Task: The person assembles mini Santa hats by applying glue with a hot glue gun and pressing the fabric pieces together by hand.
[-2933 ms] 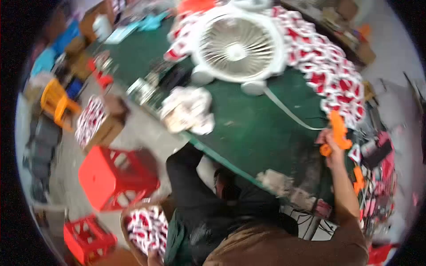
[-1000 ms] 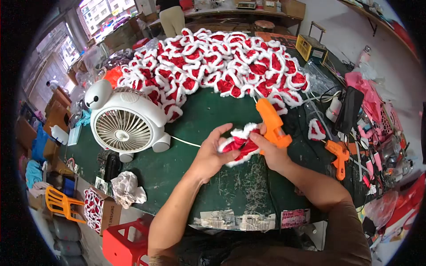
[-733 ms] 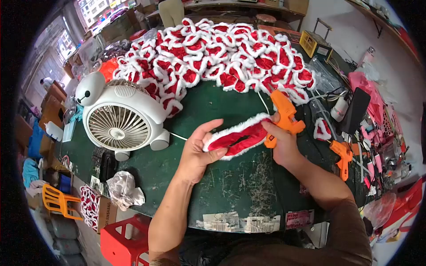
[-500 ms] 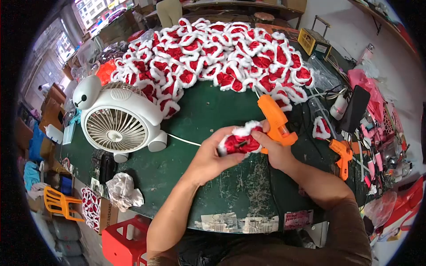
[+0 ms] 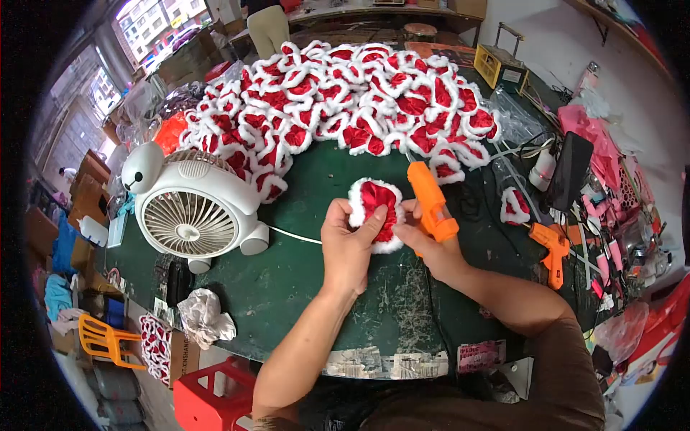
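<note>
A red satin piece with white fluffy trim (image 5: 375, 195) is held up above the green table (image 5: 323, 169). My left hand (image 5: 346, 244) grips its left side, with the thumb pressed on the red fabric. My right hand (image 5: 440, 251) is closed around an orange hot glue gun (image 5: 430, 201), whose nozzle points away from me. Fingers of that same hand also touch the piece's right edge. Beyond both hands lies a large heap of similar red and white pieces (image 5: 345, 93).
A white fan (image 5: 188, 223) stands at the left, near crumpled paper (image 5: 205, 314). On the right lie a second orange glue gun (image 5: 552, 251), a single trimmed piece (image 5: 514, 206), a black phone-like slab (image 5: 571, 171) and pink clutter. A red stool (image 5: 215, 395) is below. Someone stands behind the table (image 5: 268, 29).
The trimmed piece has turned from lying folded in my left hand to standing upright and spread, its red side facing me. The glue gun has shifted slightly left and nearer.
</note>
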Demonstrator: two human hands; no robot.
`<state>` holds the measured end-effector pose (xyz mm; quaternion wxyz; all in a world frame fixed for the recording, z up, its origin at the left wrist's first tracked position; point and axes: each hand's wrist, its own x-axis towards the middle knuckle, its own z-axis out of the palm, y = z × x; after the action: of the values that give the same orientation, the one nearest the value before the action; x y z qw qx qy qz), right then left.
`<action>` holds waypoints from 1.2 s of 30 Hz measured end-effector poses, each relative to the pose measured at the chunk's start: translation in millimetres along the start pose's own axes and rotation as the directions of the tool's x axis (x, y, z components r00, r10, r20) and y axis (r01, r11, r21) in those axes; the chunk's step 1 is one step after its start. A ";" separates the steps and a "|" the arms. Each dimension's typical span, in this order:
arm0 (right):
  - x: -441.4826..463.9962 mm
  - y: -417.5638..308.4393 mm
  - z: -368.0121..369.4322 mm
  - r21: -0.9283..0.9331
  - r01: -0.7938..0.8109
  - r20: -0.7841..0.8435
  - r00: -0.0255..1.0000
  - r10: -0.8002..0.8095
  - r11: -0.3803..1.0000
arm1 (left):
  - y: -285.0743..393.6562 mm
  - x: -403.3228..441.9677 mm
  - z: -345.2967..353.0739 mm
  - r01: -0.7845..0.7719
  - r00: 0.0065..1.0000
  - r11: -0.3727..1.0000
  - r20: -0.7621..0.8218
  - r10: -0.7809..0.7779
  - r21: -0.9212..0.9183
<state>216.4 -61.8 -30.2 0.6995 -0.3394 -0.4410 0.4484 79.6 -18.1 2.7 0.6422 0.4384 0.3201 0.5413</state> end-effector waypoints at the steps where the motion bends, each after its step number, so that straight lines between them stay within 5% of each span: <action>1: -0.6 1.1 2.4 -0.001 0.015 -0.026 1.000 -0.015 1.000 | -5.0 -2.4 0.6 -0.001 1.000 1.000 -0.001 0.001 0.000; 5: -3.1 9.1 -5.4 -0.230 -0.013 0.001 1.000 0.014 0.973 | -12.2 -12.5 -2.2 -0.013 1.000 0.989 -0.011 0.011 -0.148; 7: -1.5 9.9 -7.0 -0.177 0.015 -0.006 1.000 -0.016 0.984 | -10.9 -12.2 -12.0 0.028 0.999 0.990 0.024 -0.025 -0.138; 12: 0.7 7.0 -13.0 -0.159 0.077 -0.005 0.997 -0.079 0.984 | 2.6 -6.0 -34.4 0.093 0.991 0.995 0.099 -0.089 -0.035; 14: -1.4 4.6 -12.3 -0.160 0.062 0.022 0.998 -0.060 0.985 | 10.4 -7.6 -32.3 0.027 0.960 0.999 0.279 -0.031 0.016; 19: -4.3 2.5 -14.4 -0.205 0.100 0.177 0.982 -0.063 0.974 | 5.8 -11.2 -31.4 -0.086 0.945 0.963 0.327 -0.001 0.254; 21: -5.4 -1.9 -11.7 -0.108 0.028 0.149 0.989 -0.012 0.994 | 7.7 -8.0 -37.1 0.077 0.966 0.975 0.225 -0.124 0.209; 26: -5.1 3.0 -20.2 -0.119 -0.048 0.089 0.994 0.058 0.992 | 13.8 0.9 -49.6 0.159 0.958 0.961 0.271 -0.095 -0.227; 29: -2.3 6.5 -21.3 -0.104 -0.028 0.084 0.996 0.037 0.994 | 24.4 -5.6 -34.1 0.178 0.958 0.951 0.265 -0.110 -0.251; 31: 1.6 6.0 -17.9 -0.089 0.154 0.162 0.977 -0.138 0.984 | 17.5 -7.1 -33.2 0.159 0.958 0.966 0.270 -0.100 -0.206; 33: 3.1 -5.3 -14.3 -0.196 0.181 0.167 0.975 -0.149 0.964 | 10.9 -8.7 -31.9 0.025 0.965 0.999 0.259 -0.031 0.025; 36: 0.5 2.0 -15.8 -0.298 0.206 0.195 0.969 -0.152 0.932 | 9.4 -11.7 -27.7 0.004 0.954 0.992 0.298 -0.041 0.123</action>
<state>230.4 -61.9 -37.8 0.6343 -0.3662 -0.5937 0.3333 48.7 -23.3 -0.9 0.6616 0.5497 0.2562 0.4410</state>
